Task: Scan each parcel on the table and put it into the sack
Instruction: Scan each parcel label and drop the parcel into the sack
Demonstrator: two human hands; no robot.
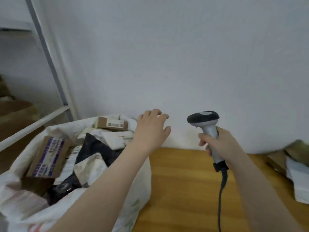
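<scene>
Parcels (299,178) lay at the right edge of the tabletop (184,181) while others filled the sack (20,206), so the left hand (152,129), spread empty above its rim, would best cross to them as the right hand (219,144) gripped the scanner (203,118) ready for labels.

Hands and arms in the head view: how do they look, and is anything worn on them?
The left hand and right hand are bare: no glove, ring or watch shows. The left forearm and right forearm are bare too, with no sleeve in view.
</scene>
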